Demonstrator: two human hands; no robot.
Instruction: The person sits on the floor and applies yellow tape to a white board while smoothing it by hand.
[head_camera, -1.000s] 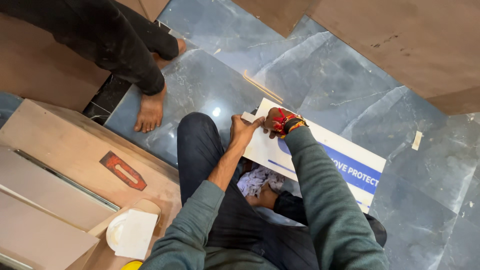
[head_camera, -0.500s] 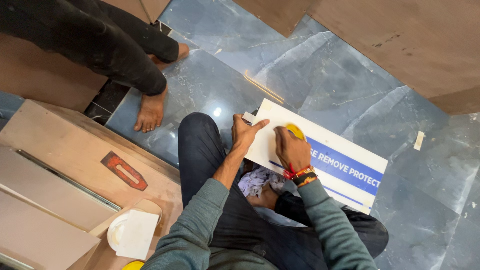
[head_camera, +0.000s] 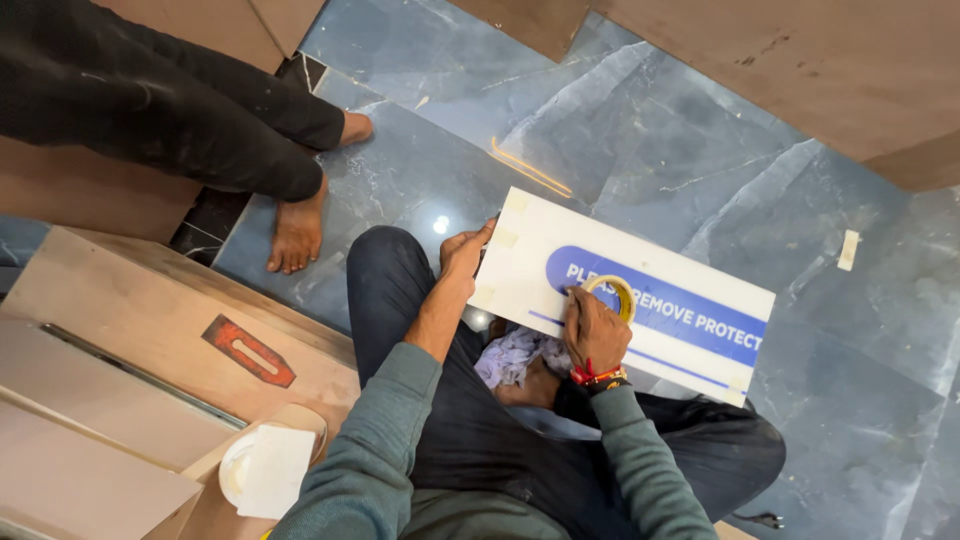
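A white rectangular panel (head_camera: 700, 270) with a blue printed band rests across my lap and the floor. My left hand (head_camera: 462, 255) grips its left edge, thumb on top. My right hand (head_camera: 592, 330) presses a yellow roll of tape (head_camera: 612, 290) against the panel's near side; red threads circle that wrist. Small strips of tan tape (head_camera: 505, 238) sit along the panel's left edge. A crumpled pale purple cloth (head_camera: 515, 355) lies in my lap under the panel.
Another person's bare feet (head_camera: 298, 228) and dark trouser legs stand at the upper left. Wooden boards (head_camera: 150, 330) lie to my left, with a white round object (head_camera: 262, 468) on them. A tape scrap (head_camera: 849, 249) and a yellow strip (head_camera: 530, 168) lie on the blue marble floor.
My right hand has drawn back from the panel's far left corner towards me, bringing the yellow tape roll along the panel. My left hand has kept its hold on the left edge.
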